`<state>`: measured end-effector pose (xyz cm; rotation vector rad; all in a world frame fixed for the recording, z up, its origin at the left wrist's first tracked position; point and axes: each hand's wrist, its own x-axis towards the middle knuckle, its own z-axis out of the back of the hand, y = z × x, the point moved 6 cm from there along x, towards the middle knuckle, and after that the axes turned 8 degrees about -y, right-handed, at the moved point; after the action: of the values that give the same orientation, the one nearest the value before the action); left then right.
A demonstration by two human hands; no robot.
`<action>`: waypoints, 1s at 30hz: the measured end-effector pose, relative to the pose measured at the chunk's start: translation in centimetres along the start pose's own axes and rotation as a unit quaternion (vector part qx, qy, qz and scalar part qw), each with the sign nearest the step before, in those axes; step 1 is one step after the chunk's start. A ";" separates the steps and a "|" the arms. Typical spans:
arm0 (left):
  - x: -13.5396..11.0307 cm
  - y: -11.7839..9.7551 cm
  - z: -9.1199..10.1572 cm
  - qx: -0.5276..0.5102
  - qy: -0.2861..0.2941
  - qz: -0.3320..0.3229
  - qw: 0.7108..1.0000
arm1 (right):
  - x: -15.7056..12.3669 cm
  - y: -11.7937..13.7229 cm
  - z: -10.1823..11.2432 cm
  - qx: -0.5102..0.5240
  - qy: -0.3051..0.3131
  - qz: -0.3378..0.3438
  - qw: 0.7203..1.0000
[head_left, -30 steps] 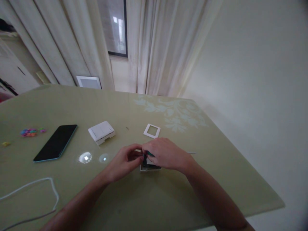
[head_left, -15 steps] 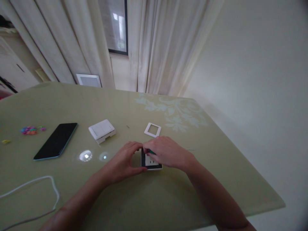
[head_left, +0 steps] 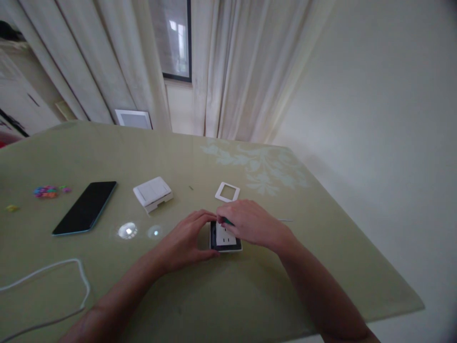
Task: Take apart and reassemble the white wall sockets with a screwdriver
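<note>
A wall socket [head_left: 225, 238] with a white slotted face and dark surround lies on the table in front of me. My left hand [head_left: 187, 238] grips its left side, with the thumb at the near edge and the fingers at the far edge. Over the socket's upper part, my right hand [head_left: 250, 224] is closed around a small green-handled tool [head_left: 227, 221]. Most of that tool is hidden by the fingers, and its tip cannot be seen. Just beyond my right hand lies a square white cover frame [head_left: 227, 191].
Left of the hands are a white switch unit [head_left: 153, 193], a dark phone [head_left: 85, 208], small colourful pieces [head_left: 45, 191] and a white cable [head_left: 84, 276]. A thin pale rod [head_left: 285, 220] shows past my right wrist. The table [head_left: 357, 286] ends near the right wall.
My right hand has shifted slightly right over the socket, uncovering a little more of its white face. My left hand keeps its hold. The whole view has moved very slightly.
</note>
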<state>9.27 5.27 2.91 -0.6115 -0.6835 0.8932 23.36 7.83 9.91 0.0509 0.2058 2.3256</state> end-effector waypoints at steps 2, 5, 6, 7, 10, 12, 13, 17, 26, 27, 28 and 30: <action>0.0 -0.1 0.1 0.010 0.002 -0.004 1.000 | 0.1 0.2 -0.1 0.004 -0.007 0.010 1.000; 0.0 -0.3 0.2 0.005 0.002 -0.006 1.000 | 0.3 0.7 -0.5 0.008 -0.006 0.038 0.999; 0.0 -0.3 0.1 -0.002 0.003 -0.004 1.000 | 0.4 0.8 -0.6 0.009 -0.004 0.044 0.999; 0.0 -0.2 0.1 -0.009 0.005 0.000 1.000 | 0.4 0.8 -0.8 0.008 -0.003 0.048 0.999; -0.1 -0.1 0.0 -0.020 0.004 0.010 1.000 | 0.6 0.9 -1.1 -0.002 0.003 0.048 0.999; 0.0 -0.1 0.0 -0.018 0.000 0.008 1.000 | 0.6 0.9 -1.2 -0.007 0.012 0.044 0.999; 0.0 -0.1 0.0 -0.016 -0.002 0.005 1.000 | 0.6 1.0 -1.2 -0.009 0.017 0.041 0.999; 0.0 -0.1 0.1 -0.014 -0.009 0.005 1.000 | 0.6 1.2 -1.1 -0.013 0.014 0.040 0.999; 0.0 0.1 -0.2 -0.010 -0.004 0.014 1.000 | 0.8 1.6 -1.6 -0.018 0.007 0.061 0.998; 0.0 0.1 -0.2 -0.012 -0.005 0.014 1.000 | 0.8 1.7 -1.7 -0.019 0.009 0.061 0.998; 0.0 0.1 -0.2 -0.014 -0.006 0.014 1.000 | 0.8 1.8 -1.7 -0.019 0.013 0.061 0.998; 0.0 0.1 -0.2 -0.017 -0.008 0.011 1.000 | 0.7 2.0 -1.8 -0.026 0.022 0.063 0.997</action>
<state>9.41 5.24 2.70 -0.6445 -0.7080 0.9098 21.28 6.77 8.45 -0.0136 0.1695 2.4576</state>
